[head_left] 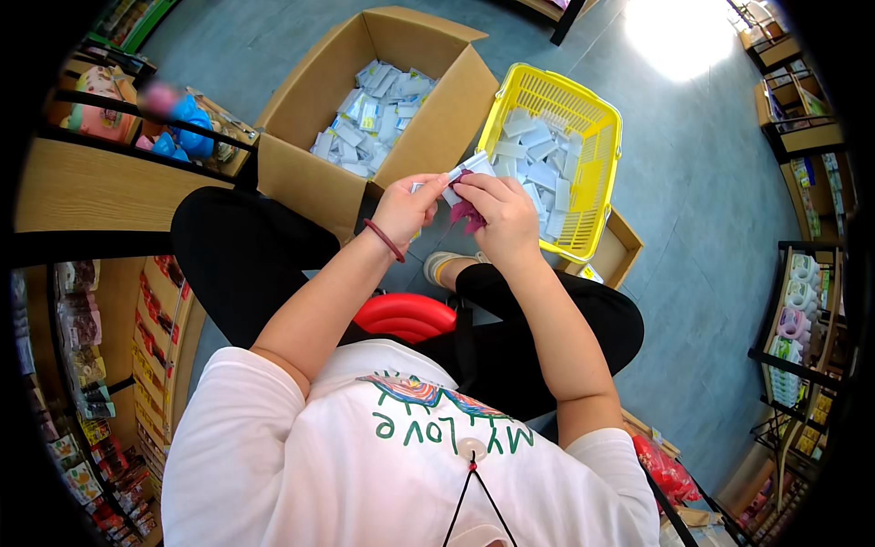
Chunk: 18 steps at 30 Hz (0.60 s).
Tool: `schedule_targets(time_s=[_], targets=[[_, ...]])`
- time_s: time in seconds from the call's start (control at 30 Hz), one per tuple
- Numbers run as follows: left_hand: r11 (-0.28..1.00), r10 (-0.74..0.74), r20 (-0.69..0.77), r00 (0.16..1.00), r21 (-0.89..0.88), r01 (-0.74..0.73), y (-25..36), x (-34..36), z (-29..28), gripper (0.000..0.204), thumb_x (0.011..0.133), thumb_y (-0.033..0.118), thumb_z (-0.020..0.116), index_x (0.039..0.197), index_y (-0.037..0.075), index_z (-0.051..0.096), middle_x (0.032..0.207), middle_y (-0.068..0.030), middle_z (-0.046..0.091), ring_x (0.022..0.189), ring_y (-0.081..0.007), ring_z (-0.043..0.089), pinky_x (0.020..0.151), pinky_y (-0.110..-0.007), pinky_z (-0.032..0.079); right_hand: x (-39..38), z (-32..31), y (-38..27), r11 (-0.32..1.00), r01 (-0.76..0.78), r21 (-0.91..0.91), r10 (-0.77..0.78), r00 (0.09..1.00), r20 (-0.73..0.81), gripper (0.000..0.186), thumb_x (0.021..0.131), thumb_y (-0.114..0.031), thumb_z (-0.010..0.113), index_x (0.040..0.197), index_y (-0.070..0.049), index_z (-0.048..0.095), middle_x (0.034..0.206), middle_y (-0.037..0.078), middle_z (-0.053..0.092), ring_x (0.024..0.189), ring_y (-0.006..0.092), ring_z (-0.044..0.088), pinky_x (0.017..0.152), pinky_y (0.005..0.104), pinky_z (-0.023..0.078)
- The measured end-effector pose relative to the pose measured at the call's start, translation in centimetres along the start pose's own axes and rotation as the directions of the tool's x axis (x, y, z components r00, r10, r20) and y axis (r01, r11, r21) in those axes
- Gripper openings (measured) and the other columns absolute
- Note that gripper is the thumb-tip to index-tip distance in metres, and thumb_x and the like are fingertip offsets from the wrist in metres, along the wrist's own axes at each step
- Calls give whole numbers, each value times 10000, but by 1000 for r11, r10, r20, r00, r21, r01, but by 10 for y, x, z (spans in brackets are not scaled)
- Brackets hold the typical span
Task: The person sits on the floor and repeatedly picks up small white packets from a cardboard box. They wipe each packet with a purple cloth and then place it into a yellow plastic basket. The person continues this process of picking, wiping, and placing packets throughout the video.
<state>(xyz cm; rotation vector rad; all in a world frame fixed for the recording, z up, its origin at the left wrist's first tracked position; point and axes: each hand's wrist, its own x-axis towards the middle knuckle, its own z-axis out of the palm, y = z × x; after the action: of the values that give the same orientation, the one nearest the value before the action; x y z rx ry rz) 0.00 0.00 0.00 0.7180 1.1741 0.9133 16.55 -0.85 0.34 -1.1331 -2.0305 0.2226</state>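
Observation:
My left hand (406, 211) is closed on a small, flat white packet (470, 167), pinching its near end between thumb and fingers. A crumpled purple cloth (468, 214) is bunched in my right hand (500, 215), whose fingers press against the same packet. Both hands meet in front of my lap, just short of two containers. Many similar small white-and-blue packets (372, 114) fill the bottom of an open cardboard box (301, 96) at the far left. More pale, flat pieces (542, 159) lie in a yellow plastic basket (597, 137) at the far right.
Another low cardboard box (624, 251) sits partly under the basket's near right side. Red plastic (406, 314) shows between my legs. Shelves of goods stand on the left (100, 201) and right (797, 301). Grey floor (674, 201) extends to the right.

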Motion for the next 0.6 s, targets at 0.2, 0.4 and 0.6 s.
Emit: schedule_targets(time_s=[0.2, 0.4, 0.6], targets=[[1000, 13, 55, 998, 4, -14, 4, 1, -2, 220, 879, 256, 602, 926, 42, 625, 598, 36, 462, 527, -49, 380, 491, -199, 296, 3, 0, 11, 994, -86, -74, 80, 994, -81, 337, 578, 21, 662, 894, -96, 673, 935, 10, 635, 779, 232, 577, 669, 326, 489], [999, -23, 69, 997, -44, 26, 7, -2, -5, 220, 882, 283, 594, 860, 64, 603, 581, 27, 456, 522, -56, 383, 494, -202, 294, 1, -8, 32, 946, -257, -197, 236, 964, -122, 322, 624, 8, 675, 936, -72, 665, 941, 35, 637, 816, 254, 590, 692, 327, 493], [998, 12, -8, 1000, -56, -13, 7, 1, -6, 226, 870, 276, 615, 883, 50, 609, 609, 28, 476, 521, -49, 396, 480, -197, 307, -2, -14, 41, 860, -483, 162, 499, 863, -75, 263, 766, -60, 640, 1027, -25, 624, 971, 127, 616, 903, 237, 598, 784, 313, 480]])
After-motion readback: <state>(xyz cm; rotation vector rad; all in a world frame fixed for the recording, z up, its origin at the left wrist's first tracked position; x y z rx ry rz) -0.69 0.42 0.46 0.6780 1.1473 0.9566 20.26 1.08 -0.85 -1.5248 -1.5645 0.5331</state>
